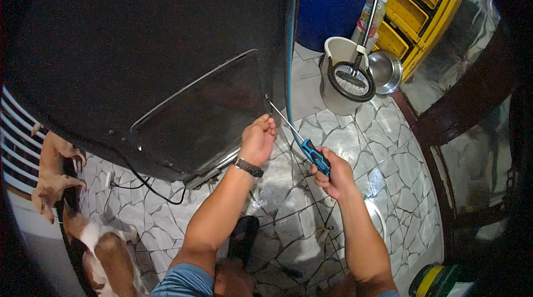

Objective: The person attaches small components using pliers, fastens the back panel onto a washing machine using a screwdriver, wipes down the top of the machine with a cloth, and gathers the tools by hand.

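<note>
My right hand (335, 175) is wrapped round the blue and black handle of a screwdriver (315, 156). Its long metal shaft slants up and left, and the tip meets the right edge of a dark rectangular panel (205, 111). That panel is set low in the back of a large dark appliance (183, 30). Just below the screwdriver tip, my left hand (259, 138) is close to the panel, its fingers curled and pressed together. Whatever those fingers may hold is hidden. A dark watch (248, 167) is on my left wrist.
A black cord (145, 181) hangs from the appliance to the tiled floor (383, 147). Two dogs lie at the left, a tan one (54, 166) and a brown and white one (114, 252). Right of the appliance stand a bucket (337, 97) holding a brush, a metal bowl (387, 72) and yellow crates (408, 11).
</note>
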